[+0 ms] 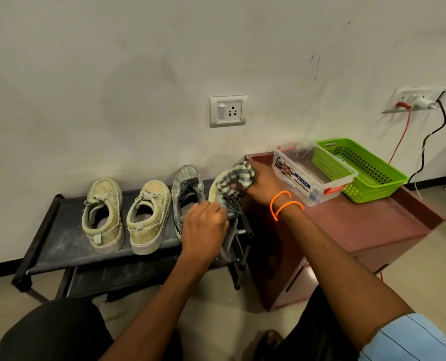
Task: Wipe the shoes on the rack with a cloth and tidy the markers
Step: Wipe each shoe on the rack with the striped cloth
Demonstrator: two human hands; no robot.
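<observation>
A low black shoe rack (60,246) holds a pair of pale green sneakers (128,217) on the left and a grey plaid pair on the right. The left plaid shoe (186,186) stands free. My left hand (203,227) grips the heel end of the rightmost plaid shoe (215,191), which is mostly hidden. My right hand (262,186) holds a striped grey-and-white cloth (236,177) bunched against that shoe's toe. A clear plastic box (313,181) with red latches sits on the maroon cabinet; markers are not clearly visible.
The maroon cabinet (359,225) stands right of the rack, touching it. A green perforated basket (359,168) sits behind the clear box. Red and black cables (424,144) hang from a wall socket at right. Another wall socket (228,110) is above the shoes.
</observation>
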